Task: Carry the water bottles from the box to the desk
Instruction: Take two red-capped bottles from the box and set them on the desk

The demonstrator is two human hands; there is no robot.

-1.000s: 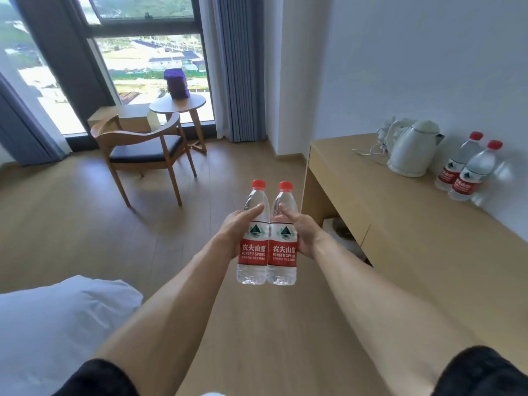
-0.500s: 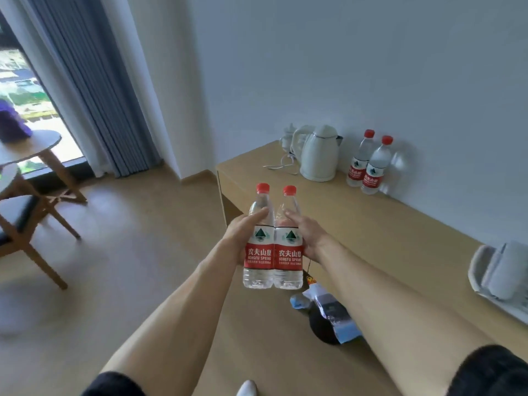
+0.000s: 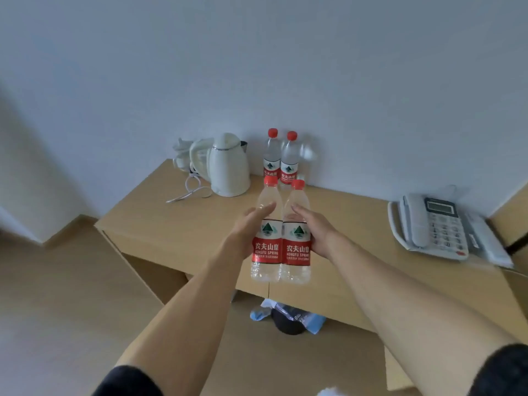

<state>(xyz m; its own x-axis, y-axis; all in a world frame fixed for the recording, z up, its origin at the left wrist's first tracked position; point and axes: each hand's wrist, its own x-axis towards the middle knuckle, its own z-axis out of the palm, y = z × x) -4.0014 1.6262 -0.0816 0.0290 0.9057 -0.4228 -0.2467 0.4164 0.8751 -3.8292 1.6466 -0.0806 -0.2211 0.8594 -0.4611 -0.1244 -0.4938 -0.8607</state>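
Two clear water bottles with red caps and red labels are held upright side by side above the front of the wooden desk [image 3: 177,224]. My left hand [image 3: 245,232] grips the left bottle [image 3: 267,252] from its left side. My right hand [image 3: 317,235] grips the right bottle [image 3: 297,255] from its right side. Two more bottles of the same kind [image 3: 281,160] stand at the back of the desk against the wall. The box is out of view.
A white electric kettle [image 3: 228,167] with its loose cord [image 3: 190,190] stands at the desk's back left. A grey desk telephone [image 3: 434,227] lies on the right. A dark bin with wrappers [image 3: 288,318] sits on the floor under the desk.
The view has swung right from the window and chair to face the desk and wall. Both hands kept their hold on the two bottles, which are now closer to the desk.
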